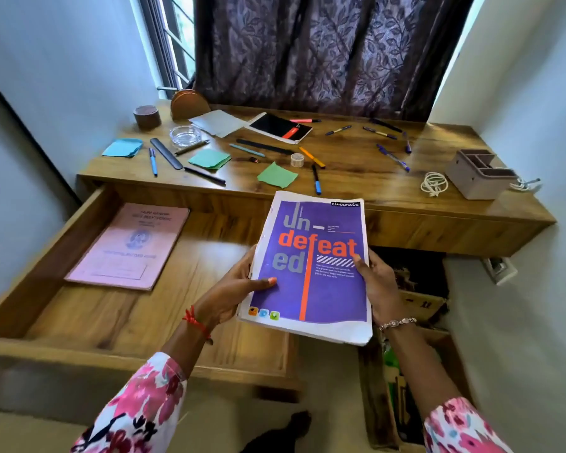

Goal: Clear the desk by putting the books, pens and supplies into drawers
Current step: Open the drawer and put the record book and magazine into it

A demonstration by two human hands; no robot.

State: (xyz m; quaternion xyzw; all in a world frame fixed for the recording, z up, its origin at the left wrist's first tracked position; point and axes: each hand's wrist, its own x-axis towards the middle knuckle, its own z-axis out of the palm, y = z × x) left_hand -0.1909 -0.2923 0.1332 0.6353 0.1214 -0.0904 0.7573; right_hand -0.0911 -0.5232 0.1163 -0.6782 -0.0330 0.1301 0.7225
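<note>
Early stage: left hand [239, 289] and right hand [378, 282] grip the purple notebook [311, 266] by its side edges over the right edge of the open drawer [111, 322], where a pink book [128, 246] lies at the left side; pens [153, 161], note pads [209, 158] and a black notebook [278, 127] are yet to be cleared from the desk [356, 178].

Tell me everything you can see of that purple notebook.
The purple notebook is thin, soft-covered paper with a worn white border. Grey and orange letters spell "Undefeated", an orange stripe runs down it, and "classmate" sits at its top corner. It is held face up, tilted, by the right end of the open drawer. The left hand grips its left edge, thumb on top; the right hand grips its right edge.
</note>
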